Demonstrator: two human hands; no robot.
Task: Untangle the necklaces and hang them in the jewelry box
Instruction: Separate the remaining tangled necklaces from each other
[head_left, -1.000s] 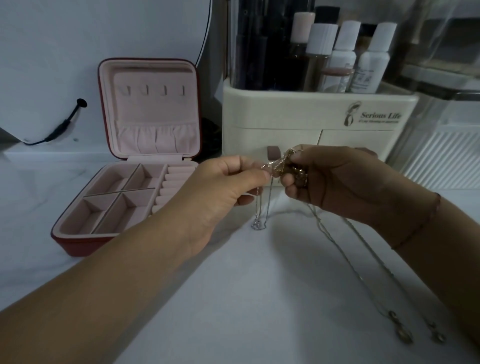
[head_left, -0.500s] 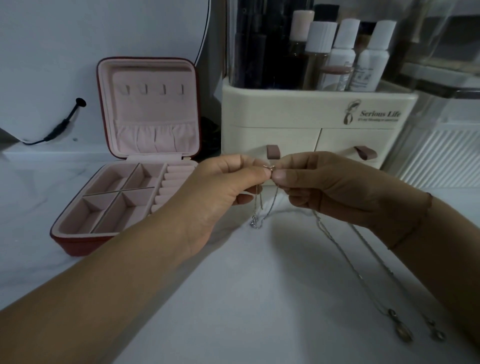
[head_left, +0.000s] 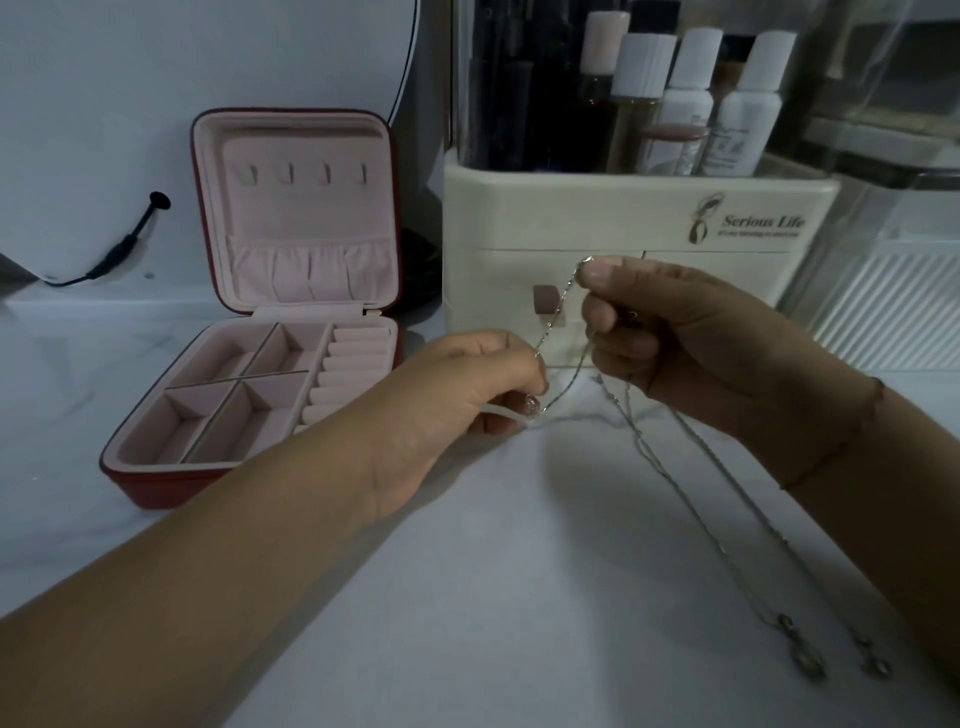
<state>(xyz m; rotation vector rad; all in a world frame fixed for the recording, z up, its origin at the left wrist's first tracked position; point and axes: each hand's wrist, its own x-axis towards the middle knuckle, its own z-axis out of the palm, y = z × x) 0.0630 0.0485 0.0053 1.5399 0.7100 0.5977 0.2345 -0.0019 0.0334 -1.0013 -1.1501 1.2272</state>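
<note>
Untangling | chain (head_left: 556, 317) stretched on a slant between both pinches: right hand (head_left: 701, 343) raised, fingers (head_left: 597, 273) gripping its upper end; left hand (head_left: 467, 395) low near desk (head_left: 441, 597), pinching lower end | other necklaces (head_left: 810, 665) trailed from right hand across desk | jewelry box (head_left: 156, 483) stood open left of left hand, the nearer; lid hooks (head_left: 306, 174) bare.

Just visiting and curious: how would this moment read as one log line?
phase: untangling | left hand: pinches chain | right hand: pinches same chain higher | jewelry box: open, hooks bare
</note>
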